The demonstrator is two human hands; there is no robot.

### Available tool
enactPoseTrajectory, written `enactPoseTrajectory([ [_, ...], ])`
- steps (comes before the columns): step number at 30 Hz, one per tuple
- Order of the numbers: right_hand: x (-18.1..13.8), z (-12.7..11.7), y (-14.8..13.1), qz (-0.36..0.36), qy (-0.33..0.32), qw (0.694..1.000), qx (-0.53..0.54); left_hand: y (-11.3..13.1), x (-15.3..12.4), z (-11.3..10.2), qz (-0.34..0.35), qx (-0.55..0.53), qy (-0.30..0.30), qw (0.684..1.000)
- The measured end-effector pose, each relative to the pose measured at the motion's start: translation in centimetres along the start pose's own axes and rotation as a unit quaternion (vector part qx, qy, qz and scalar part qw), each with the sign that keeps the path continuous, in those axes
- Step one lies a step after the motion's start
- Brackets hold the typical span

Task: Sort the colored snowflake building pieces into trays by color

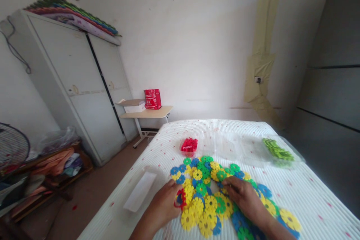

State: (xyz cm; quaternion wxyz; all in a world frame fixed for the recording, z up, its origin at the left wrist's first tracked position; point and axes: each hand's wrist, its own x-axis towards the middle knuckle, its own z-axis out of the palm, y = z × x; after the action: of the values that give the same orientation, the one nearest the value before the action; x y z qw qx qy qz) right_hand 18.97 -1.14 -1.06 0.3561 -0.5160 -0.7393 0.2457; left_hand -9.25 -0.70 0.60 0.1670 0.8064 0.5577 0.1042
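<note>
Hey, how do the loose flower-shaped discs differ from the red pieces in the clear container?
Color: the discs mix yellow, green and blue, while the red pieces are all red.
Spread: the discs lie strewn across the white cover, while the red pieces sit heaped in the clear container.
Place: the discs are around both hands, left and right; the red pieces are farther off.
Shared: both are groups of many small pieces.
</note>
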Motion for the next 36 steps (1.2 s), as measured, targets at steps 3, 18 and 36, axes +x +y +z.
enactPoseTrajectory([
  [3, 0.0, 0.0, -0.2, 0.001, 0.002, 1.0, 0.006, 0.5, 0.9, -2.0, -0.003, 0.005, 0.029, 1.0],
  [18, 0.0, -0.1, 0.1, 0.002, 0.02, 1.0, -0.001, 2.1, 19.4, -6.2, -0.036, 0.105, 0.126, 0.986],
  [36, 0.3, -0.5, -0.6, -0.084, 0.014, 0.966, -0.244, 6.3, 7.2, 1.2, 0.187, 0.05, 0.054, 0.979],
])
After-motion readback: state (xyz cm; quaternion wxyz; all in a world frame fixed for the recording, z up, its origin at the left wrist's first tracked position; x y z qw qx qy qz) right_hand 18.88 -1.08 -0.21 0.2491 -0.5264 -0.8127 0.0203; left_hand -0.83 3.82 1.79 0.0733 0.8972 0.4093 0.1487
